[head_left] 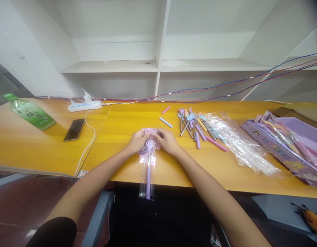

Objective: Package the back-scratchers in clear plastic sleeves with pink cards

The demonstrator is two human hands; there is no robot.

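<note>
A purple back scratcher with a hand-shaped head lies inside a clear plastic bag, its handle end sticking out past the table's front edge. At the head end, my left hand and my right hand meet, fingers closed on a pink-purple printed card at the top of the bag. The fingers partly cover the card, so whether it is inside the bag or over it I cannot tell.
Right of my hands lies a pile of back scratchers and loose handles, beside clear plastic bags and a purple printed box holding bagged back scratchers. A phone, power strip and green bottle are at left.
</note>
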